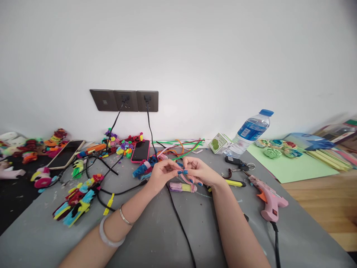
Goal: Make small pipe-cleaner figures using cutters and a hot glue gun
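My left hand (166, 173) and my right hand (201, 172) meet above the middle of the grey table, fingertips almost touching. Both are closed in a pinch on a thin pink pipe cleaner (186, 179), which bends below the fingers; its ends are hidden by them. Just under the hands lies a small pink and yellow pipe-cleaner piece (182, 187). Behind them, loose green, red and orange pipe cleaners (192, 148) lie against the wall. A blue fuzzy piece (143, 168) rests beside my left hand.
At right lie a pink glue gun (272, 203), car keys (237, 162) and a yellow cutter (235, 183). A water bottle (249, 132) leans by a juice carton (219, 143). Black cables (178, 219) cross the table. Pipe-cleaner figures (78, 201) and phones (141, 151) lie left.
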Available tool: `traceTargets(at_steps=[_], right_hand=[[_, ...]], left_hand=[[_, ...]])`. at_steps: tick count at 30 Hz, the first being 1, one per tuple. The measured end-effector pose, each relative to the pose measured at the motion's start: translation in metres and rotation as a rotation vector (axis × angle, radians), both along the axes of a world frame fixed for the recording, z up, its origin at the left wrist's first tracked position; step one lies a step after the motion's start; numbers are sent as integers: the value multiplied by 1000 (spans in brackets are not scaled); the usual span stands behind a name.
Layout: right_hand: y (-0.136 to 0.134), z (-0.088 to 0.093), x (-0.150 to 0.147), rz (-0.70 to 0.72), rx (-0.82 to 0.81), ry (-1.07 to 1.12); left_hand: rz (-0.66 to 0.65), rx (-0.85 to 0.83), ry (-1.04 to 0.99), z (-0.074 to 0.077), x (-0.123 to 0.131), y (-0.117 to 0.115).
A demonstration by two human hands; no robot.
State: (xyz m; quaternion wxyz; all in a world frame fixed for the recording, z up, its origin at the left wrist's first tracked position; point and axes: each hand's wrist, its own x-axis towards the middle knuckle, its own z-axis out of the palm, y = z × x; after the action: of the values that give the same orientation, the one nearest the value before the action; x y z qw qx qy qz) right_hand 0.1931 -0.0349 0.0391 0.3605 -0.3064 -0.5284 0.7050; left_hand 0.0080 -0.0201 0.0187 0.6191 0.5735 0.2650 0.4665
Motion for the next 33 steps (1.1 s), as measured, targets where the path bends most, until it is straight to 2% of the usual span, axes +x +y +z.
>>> traceTargets(at_steps=[4, 10, 13, 16, 21, 33], right_hand=[[1, -2, 1, -27, 38, 1], [6, -3, 1, -280, 119, 108], [8, -3, 0, -348, 164, 120], [8, -4, -1, -364, 197, 65], [11, -11, -1, -354, 246, 13], [11, -12, -1, -396, 318, 34]], left_hand=[[3, -30, 5, -2, 0, 3], [87, -141, 59, -6, -3, 10], [159, -166, 47, -4, -3, 11], [198, -240, -13, -1, -2, 10], [180, -342, -63, 2, -1, 8], [68, -278, 26, -1, -1, 6]])
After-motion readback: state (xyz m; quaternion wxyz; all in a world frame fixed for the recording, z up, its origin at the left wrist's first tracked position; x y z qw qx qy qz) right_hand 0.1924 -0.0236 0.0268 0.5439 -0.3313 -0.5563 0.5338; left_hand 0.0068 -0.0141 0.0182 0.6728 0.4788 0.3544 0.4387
